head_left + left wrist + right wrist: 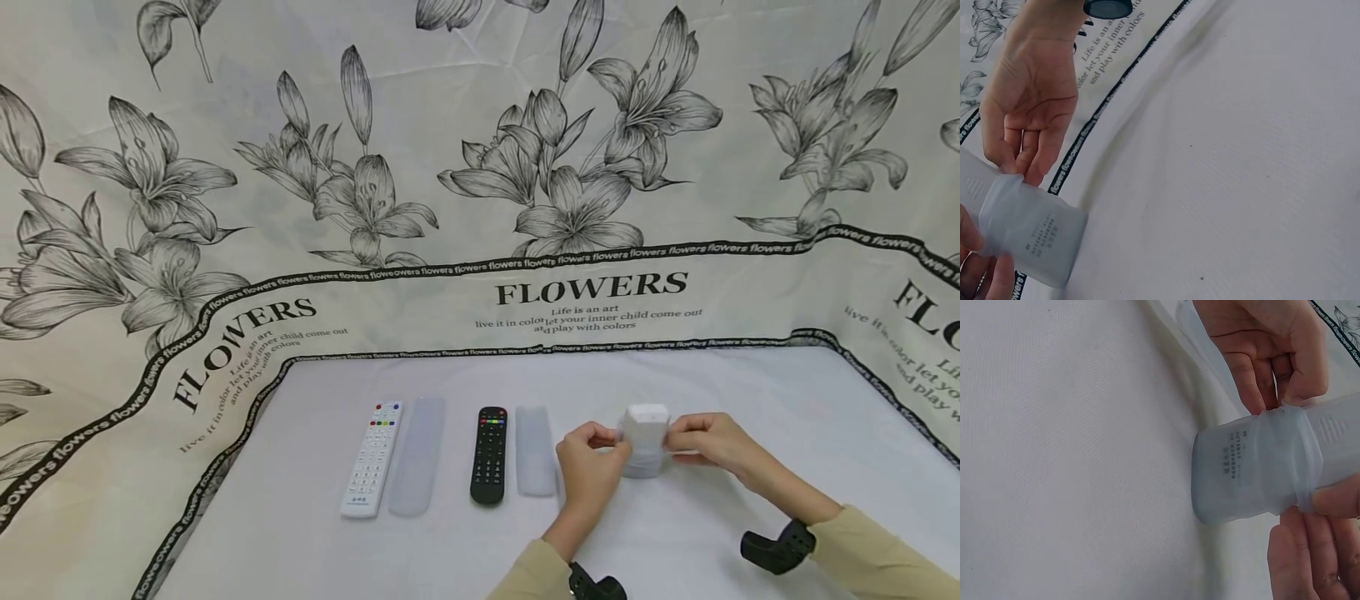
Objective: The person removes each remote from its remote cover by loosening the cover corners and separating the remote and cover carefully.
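At the right of the table, a white remote control (647, 417) stands roughly upright, its top end bare. Around its lower part sits a translucent silicone cover (1254, 469), bunched into folds at its open edge; printed text on the remote's back shows through. My left hand (592, 467) pinches the cover's edge on one side between thumb and fingers. On the opposite side, my right hand (716, 446) pinches the same edge. Both wrist views show the cover (1041, 231) and the fingertips at its rim from below.
To the left lie a white remote control (372, 458), a long translucent cover (417, 457), a black remote control (489, 467) and a shorter translucent cover (534, 450), side by side on the white tablecloth (300, 533). A flower-printed cloth (420, 308) rises behind.
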Available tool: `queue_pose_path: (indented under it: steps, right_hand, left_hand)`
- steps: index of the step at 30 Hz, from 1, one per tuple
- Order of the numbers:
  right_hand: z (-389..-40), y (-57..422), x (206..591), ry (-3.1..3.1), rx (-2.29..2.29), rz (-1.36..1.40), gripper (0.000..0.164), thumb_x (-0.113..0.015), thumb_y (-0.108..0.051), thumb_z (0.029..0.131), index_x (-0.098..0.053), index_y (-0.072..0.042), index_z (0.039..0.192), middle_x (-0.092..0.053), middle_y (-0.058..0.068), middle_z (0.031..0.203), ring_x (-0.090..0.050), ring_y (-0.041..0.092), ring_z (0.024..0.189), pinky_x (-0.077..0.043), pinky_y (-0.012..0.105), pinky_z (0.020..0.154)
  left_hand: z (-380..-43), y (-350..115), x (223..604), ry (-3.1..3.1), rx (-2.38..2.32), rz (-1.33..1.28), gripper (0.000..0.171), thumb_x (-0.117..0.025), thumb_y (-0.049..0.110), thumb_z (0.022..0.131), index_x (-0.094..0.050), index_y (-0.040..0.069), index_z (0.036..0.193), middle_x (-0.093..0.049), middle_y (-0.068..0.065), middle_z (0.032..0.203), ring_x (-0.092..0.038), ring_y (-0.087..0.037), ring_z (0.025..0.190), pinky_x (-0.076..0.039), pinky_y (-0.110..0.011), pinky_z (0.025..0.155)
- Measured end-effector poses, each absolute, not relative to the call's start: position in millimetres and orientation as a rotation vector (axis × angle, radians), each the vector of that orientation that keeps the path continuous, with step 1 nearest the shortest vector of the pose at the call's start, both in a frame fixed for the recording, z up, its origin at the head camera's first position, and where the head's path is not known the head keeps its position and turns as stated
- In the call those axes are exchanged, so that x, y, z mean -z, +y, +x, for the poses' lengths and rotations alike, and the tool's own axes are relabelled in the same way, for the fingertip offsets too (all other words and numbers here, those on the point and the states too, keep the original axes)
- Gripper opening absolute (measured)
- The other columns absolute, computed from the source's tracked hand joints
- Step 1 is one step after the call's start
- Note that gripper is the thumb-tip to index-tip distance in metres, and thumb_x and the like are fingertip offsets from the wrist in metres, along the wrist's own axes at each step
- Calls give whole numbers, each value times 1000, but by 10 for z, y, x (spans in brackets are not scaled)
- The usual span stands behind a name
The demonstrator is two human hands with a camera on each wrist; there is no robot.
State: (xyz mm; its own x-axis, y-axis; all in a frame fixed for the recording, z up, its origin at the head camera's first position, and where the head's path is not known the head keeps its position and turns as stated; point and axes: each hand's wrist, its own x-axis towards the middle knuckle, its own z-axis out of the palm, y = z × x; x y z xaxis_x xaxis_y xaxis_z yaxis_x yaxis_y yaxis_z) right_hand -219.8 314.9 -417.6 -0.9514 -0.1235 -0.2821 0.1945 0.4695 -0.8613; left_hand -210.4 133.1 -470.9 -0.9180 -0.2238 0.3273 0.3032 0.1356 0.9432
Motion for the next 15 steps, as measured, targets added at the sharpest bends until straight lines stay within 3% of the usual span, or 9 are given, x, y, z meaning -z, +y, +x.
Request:
queue_pose_path:
  steps: [15]
  right_hand:
    - [-2206,3161,4268,2445,1475,45,10,-64,-14,86,-68,-5,84,-67,-4,90,-60,2,81,-58,28,76]
  left_hand:
    - [-2127,1317,4727,-2085,1839,-64,9,-70,-3,66,-68,6,63,-67,-1,59,-51,8,53,-44,-11,48]
